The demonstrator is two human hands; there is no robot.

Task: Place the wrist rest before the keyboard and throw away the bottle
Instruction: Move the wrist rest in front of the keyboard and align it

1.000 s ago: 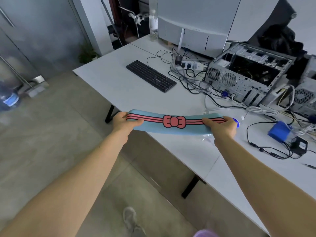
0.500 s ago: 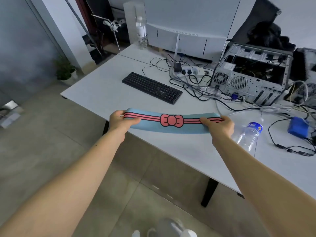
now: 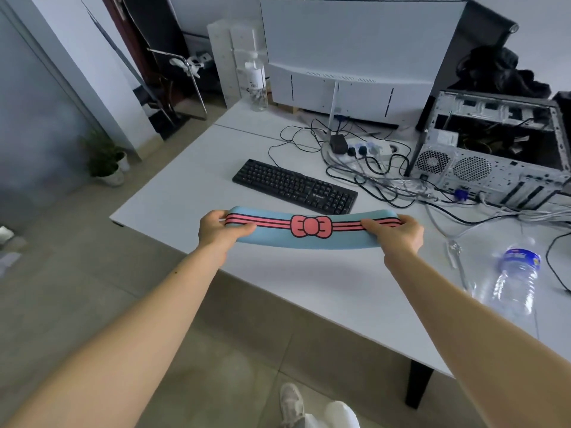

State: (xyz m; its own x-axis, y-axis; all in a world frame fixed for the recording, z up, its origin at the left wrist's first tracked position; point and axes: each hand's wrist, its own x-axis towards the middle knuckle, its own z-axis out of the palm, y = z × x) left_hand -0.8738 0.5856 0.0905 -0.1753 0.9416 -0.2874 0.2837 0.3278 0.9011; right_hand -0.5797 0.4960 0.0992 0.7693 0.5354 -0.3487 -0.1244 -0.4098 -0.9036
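I hold a long light-blue wrist rest (image 3: 309,239) with red stripes and a pink bow, one end in each hand. My left hand (image 3: 221,231) grips its left end and my right hand (image 3: 398,234) grips its right end. It hangs above the white desk (image 3: 173,208), just in front of the black keyboard (image 3: 295,186), roughly parallel to it. An empty clear plastic bottle (image 3: 514,282) with a blue label lies on its side on the desk, to the right of my right arm.
Behind the keyboard lie tangled cables and a power strip (image 3: 367,149), with a white monitor back (image 3: 349,72) and a pump bottle (image 3: 256,84) further off. An open computer case (image 3: 494,152) fills the right. A potted plant (image 3: 106,159) stands on the floor at left.
The wrist rest and both hands have come forward over the desk, closer to the keyboard. The view has shifted so the lying bottle now shows fully at the right.
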